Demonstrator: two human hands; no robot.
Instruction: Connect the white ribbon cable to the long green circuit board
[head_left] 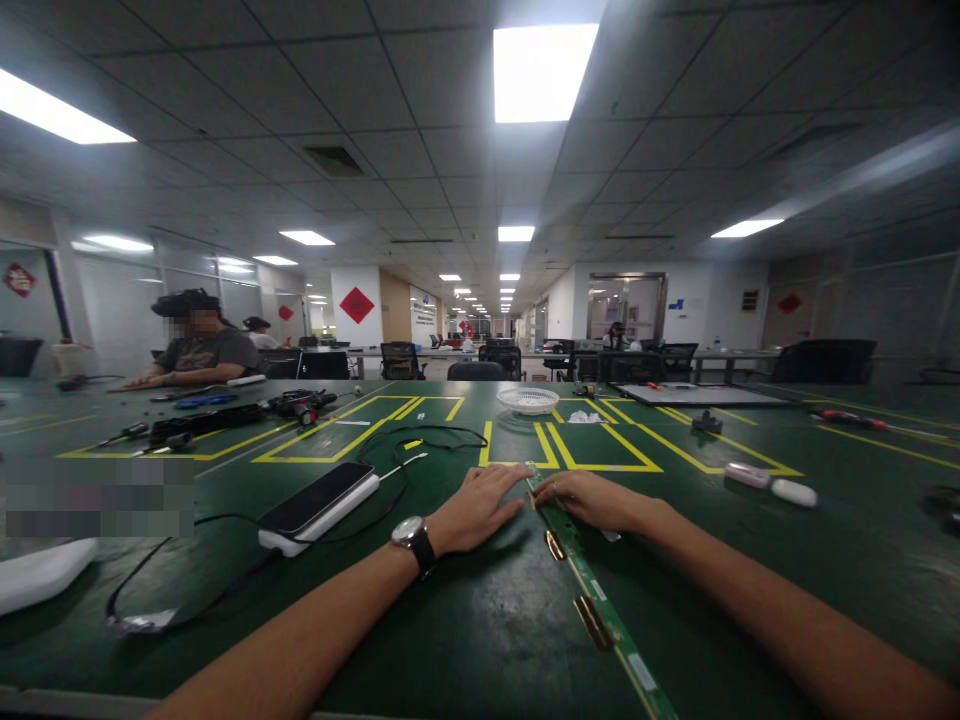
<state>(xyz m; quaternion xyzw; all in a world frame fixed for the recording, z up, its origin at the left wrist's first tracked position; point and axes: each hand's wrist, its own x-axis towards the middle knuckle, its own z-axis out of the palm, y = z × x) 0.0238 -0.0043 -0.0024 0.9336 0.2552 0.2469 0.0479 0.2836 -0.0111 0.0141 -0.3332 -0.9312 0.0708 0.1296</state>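
Note:
A long, narrow green circuit board (598, 597) with gold-coloured metal parts along its side runs from the near table edge to between my hands. My right hand (592, 498) is closed, its bent fingers gripping the board close to its far end. On the other side, my left hand (480, 507), with a watch on the wrist, lies flat with fingers stretched out and the thumb apart. Its fingertips touch or nearly touch the far tip of the board. What exactly lies under the fingertips of both hands is hidden.
Left of my hands, a phone (319, 498) rests on a white box with a black cable. A white basket (528, 401) stands ahead. On the right are a white case (793, 492) and a screwdriver (847, 418). Black tools (210, 425) lie left; a person (202, 345) sits behind them.

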